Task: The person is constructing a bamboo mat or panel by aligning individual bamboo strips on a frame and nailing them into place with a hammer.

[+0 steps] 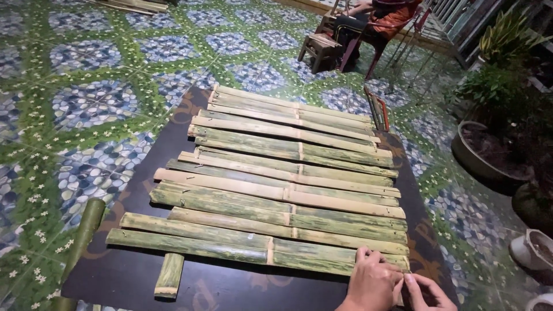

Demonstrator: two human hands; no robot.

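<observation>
**Both hands at the near corner of the bamboo panel**

Down at the bottom right, the left hand [373,281] lies knuckles-up on the end of the nearest bamboo slat [230,249], fingers curled over its edge. The right hand [425,292] sits just beside it, fingertips pinched together at the slat's tip; whether something small is held in that pinch is too tight to tell. The two hands are touching or nearly so, both working the same corner.

That slat is the closest member of a row of split bamboo slats [288,173], green and pale, laid side by side and running left to right across a dark board [127,270]. A short crosswise bamboo piece [169,275] pokes out from under the near left edge.

To do this well, the judgement is that the left hand should keep the slat end pressed flat while the right aligns the tip flush with its neighbours, so the right edge stays even.

Looking outward: a green bamboo half-round [83,233] leans along the board's left edge. The floor is patterned tile [86,103] in blue and green. At the far end a seated person [377,20] sits by a small wooden stool [318,49]; potted plants [495,109] stand on the right.
</observation>
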